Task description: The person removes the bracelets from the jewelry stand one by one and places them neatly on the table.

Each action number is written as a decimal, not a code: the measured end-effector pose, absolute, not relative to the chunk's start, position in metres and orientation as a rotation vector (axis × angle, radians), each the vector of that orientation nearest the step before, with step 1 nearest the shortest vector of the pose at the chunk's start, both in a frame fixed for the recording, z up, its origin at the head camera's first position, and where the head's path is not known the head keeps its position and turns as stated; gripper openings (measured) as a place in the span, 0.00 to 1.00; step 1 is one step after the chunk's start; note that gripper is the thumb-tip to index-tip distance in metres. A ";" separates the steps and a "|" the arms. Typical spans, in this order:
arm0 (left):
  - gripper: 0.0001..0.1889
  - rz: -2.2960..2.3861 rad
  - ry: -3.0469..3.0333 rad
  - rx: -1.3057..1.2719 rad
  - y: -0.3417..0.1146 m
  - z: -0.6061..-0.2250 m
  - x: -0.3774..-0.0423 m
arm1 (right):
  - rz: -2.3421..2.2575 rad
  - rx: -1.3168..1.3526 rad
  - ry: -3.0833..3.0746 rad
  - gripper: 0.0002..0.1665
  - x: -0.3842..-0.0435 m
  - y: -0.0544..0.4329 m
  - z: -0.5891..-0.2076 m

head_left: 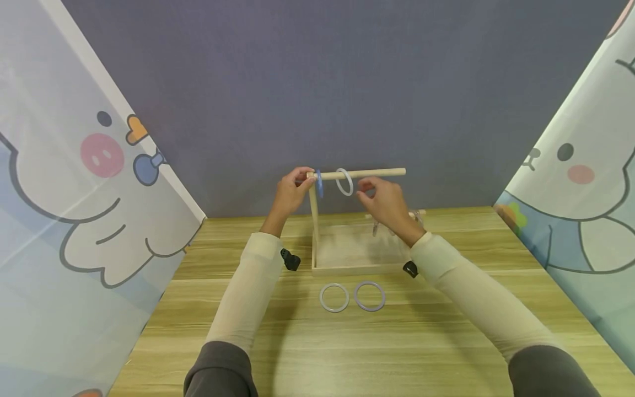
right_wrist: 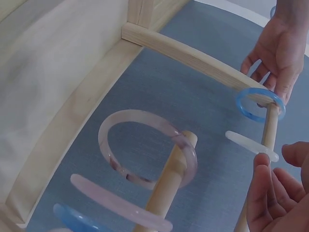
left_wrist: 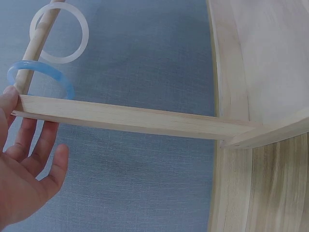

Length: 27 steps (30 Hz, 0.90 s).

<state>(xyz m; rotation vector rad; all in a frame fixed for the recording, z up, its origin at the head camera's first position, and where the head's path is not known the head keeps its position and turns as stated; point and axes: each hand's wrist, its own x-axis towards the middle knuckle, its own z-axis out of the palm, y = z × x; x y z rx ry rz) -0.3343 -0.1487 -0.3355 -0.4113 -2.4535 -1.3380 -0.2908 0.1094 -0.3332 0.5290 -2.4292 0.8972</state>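
My left hand point(head_left: 290, 193) grips the upper corner of a wooden stand point(left_wrist: 135, 115), thumb on one side and fingers on the other. Close to that hand, a blue bangle point(left_wrist: 46, 70) hangs on the stand's upper rod point(head_left: 379, 172). Farther along the same rod hangs a white bangle point(head_left: 344, 182), at a slant. My right hand point(head_left: 387, 204) is just right of the white bangle, thumb and forefinger apart, pinching nothing. In the right wrist view its fingertips overlap the edge of the white bangle point(right_wrist: 248, 145); whether they touch is unclear.
A lower rod point(right_wrist: 166, 186) carries a marbled bangle point(right_wrist: 130, 116), a pink bangle point(right_wrist: 116, 203) and a blue one point(right_wrist: 77, 220). On the table before the stand's tray point(head_left: 359, 270) lie a pale bangle point(head_left: 322, 298) and a purple bangle point(head_left: 356, 296). A grey wall point(head_left: 347, 99) rises behind.
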 end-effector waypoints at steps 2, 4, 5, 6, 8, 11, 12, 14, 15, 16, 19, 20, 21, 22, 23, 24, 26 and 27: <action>0.17 -1.335 -2.454 -0.415 -0.149 -0.335 -0.335 | 0.902 0.508 -2.446 0.15 -0.292 0.107 -0.332; 0.17 -1.337 -2.450 -0.417 -0.149 -0.335 -0.335 | 0.905 0.490 -2.458 0.16 -0.294 0.104 -0.331; 0.17 -1.337 -2.449 -0.417 -0.149 -0.335 -0.335 | 0.906 0.481 -2.465 0.17 -0.295 0.102 -0.331; 0.17 -1.337 -2.447 -0.418 -0.150 -0.335 -0.335 | 0.910 0.471 -2.471 0.17 -0.296 0.100 -0.330; 0.17 -1.341 -2.443 -0.419 -0.150 -0.335 -0.336 | 0.921 0.448 -2.486 0.17 -0.297 0.097 -0.330; 0.17 -1.339 -2.450 -0.416 -0.151 -0.335 -0.336 | 0.943 0.412 -2.512 0.17 -0.300 0.094 -0.331; 0.17 -1.339 -2.454 -0.417 -0.151 -0.335 -0.336 | 0.952 0.402 -2.520 0.17 -0.300 0.093 -0.331; 0.17 -1.337 -2.459 -0.418 -0.151 -0.335 -0.335 | 0.968 0.383 -2.533 0.16 -0.301 0.092 -0.332; 0.17 -1.337 -2.462 -0.418 -0.151 -0.335 -0.335 | 0.976 0.376 -2.537 0.17 -0.301 0.091 -0.332; 0.17 -1.337 -2.463 -0.417 -0.150 -0.335 -0.335 | 0.982 0.370 -2.538 0.17 -0.302 0.090 -0.333; 0.17 -1.343 -2.462 -0.412 -0.150 -0.335 -0.335 | 1.006 0.359 -2.536 0.16 -0.303 0.087 -0.333; 0.17 -1.344 -2.462 -0.410 -0.149 -0.335 -0.334 | 1.014 0.358 -2.532 0.16 -0.303 0.086 -0.333; 0.17 -1.345 -2.462 -0.408 -0.149 -0.335 -0.334 | 1.020 0.357 -2.527 0.17 -0.304 0.085 -0.333; 0.17 -1.346 -2.462 -0.406 -0.149 -0.334 -0.334 | 1.022 0.359 -2.523 0.16 -0.304 0.085 -0.333; 0.17 -1.346 -2.463 -0.404 -0.149 -0.334 -0.333 | 1.024 0.362 -2.519 0.16 -0.304 0.084 -0.333; 0.17 -1.344 -2.464 -0.401 -0.149 -0.334 -0.333 | 1.022 0.364 -2.518 0.17 -0.304 0.083 -0.333; 0.17 -1.343 -2.465 -0.397 -0.149 -0.334 -0.333 | 1.021 0.368 -2.511 0.16 -0.305 0.082 -0.333; 0.17 -1.344 -2.465 -0.396 -0.149 -0.334 -0.333 | 1.020 0.370 -2.508 0.16 -0.305 0.082 -0.334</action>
